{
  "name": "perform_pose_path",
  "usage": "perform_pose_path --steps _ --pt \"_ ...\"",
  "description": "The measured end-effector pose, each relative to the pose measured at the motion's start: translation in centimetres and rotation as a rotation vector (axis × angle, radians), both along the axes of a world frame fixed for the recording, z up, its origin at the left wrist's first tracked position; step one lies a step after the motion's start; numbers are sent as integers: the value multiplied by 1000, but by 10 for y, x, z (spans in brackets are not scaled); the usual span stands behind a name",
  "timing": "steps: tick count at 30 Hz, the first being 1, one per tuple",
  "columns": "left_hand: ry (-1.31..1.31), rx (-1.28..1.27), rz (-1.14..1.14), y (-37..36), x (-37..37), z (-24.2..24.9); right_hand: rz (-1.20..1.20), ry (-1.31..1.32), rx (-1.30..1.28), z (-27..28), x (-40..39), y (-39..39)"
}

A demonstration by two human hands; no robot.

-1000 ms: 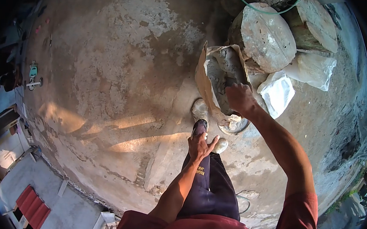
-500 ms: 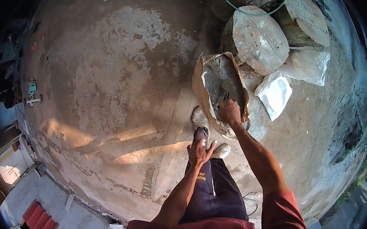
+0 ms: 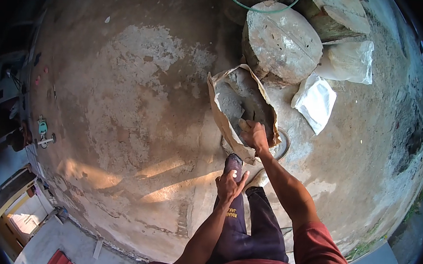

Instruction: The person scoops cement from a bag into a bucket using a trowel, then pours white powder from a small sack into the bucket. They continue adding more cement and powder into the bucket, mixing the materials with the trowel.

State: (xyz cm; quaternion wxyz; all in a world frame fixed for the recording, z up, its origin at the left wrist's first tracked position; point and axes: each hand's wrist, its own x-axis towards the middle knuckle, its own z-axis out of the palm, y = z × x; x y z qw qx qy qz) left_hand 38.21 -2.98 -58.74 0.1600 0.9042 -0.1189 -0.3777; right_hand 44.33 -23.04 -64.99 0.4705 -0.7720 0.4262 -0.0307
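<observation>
An opened brown paper sack [image 3: 218,110] of grey, cement-like powder [image 3: 231,101] stands in front of my feet. My right hand [image 3: 256,136] is inside its near right part, fingers wrapped round the pale handle [image 3: 245,125] of what looks like a trowel. The tool's blade is hard to make out against the powder. My left hand [image 3: 228,185] lies on my left leg [image 3: 234,164] near the knee, its fingers apart and holding nothing.
A large drum-like object with a pale round top [image 3: 283,43] stands just beyond the sack, a green hose [image 3: 261,10] across its far edge. Right of the sack lie a white bag [image 3: 315,103] and a translucent bag [image 3: 348,61]. A small wheeled toy [image 3: 43,129] stands far left.
My right hand has moved slightly left and nearer to me within the sack, and the pale handle now shows. My left hand stays on the leg. The view has shifted a little.
</observation>
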Motion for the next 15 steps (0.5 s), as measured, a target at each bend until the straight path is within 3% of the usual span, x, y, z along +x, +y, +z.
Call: perform_pose_path --steps 3,15 --pt "-34 -10 -20 1 -8 -3 186 113 202 45 -2 -17" --pt "-172 -100 -10 6 -52 -1 124 -62 263 100 -24 -33"
